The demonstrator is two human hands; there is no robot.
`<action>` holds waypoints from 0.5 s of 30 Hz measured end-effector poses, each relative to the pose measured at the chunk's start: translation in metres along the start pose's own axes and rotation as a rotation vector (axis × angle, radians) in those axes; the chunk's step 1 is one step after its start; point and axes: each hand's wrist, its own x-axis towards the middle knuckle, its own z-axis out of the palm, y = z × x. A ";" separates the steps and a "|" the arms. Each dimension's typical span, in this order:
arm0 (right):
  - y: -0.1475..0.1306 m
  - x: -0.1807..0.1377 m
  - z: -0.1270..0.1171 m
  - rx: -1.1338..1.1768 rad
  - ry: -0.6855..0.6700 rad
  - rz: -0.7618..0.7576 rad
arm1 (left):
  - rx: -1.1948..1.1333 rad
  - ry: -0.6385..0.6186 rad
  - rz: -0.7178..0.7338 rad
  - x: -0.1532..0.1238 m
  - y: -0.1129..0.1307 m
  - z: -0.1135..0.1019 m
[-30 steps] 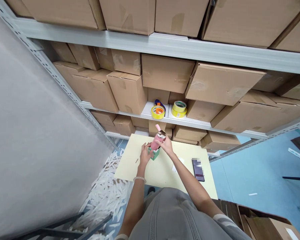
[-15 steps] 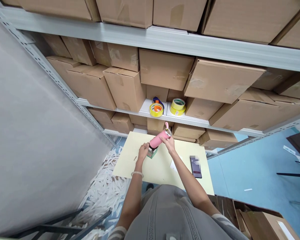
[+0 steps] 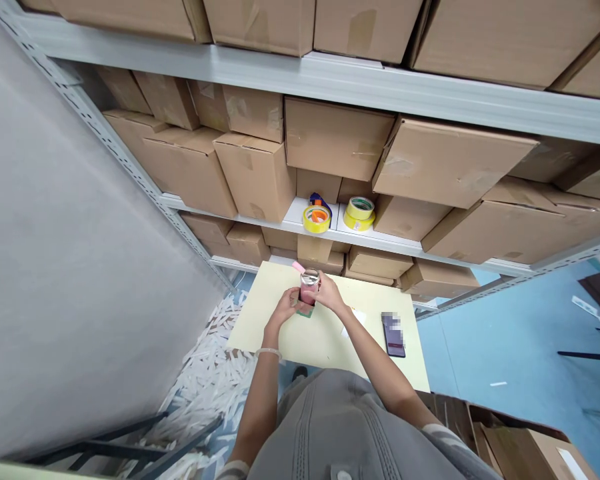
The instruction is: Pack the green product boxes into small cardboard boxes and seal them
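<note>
A pink bottle (image 3: pixel 309 288) with a shiny metal top stands upright in a small green box (image 3: pixel 303 309) on the pale yellow table (image 3: pixel 325 337). My right hand (image 3: pixel 329 294) is wrapped round the bottle's upper part. My left hand (image 3: pixel 285 311) grips the green box from the left and holds it on the table. The box is mostly hidden by both hands.
A dark phone (image 3: pixel 393 335) and a white slip of paper (image 3: pixel 355 319) lie on the table to the right. Yellow tape rolls (image 3: pixel 317 218) (image 3: pixel 359 213) sit on the metal shelf behind, among cardboard boxes. White packing strips (image 3: pixel 205 387) litter the floor at the left.
The pink bottle was tilted to the right half a second ago; it now stands upright and lower in the green box. My left hand has stayed on the box.
</note>
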 end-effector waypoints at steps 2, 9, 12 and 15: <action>0.002 -0.003 0.006 -0.074 -0.057 -0.080 | 0.049 0.010 0.013 0.000 -0.002 0.000; 0.014 -0.007 0.028 -0.355 -0.051 -0.116 | 0.173 0.075 0.027 0.001 -0.005 0.005; 0.019 -0.008 0.032 -0.466 -0.029 -0.077 | 0.169 0.062 0.032 0.001 -0.003 0.008; 0.025 -0.011 0.034 -0.515 -0.025 -0.008 | 0.171 0.049 0.043 0.000 -0.001 0.010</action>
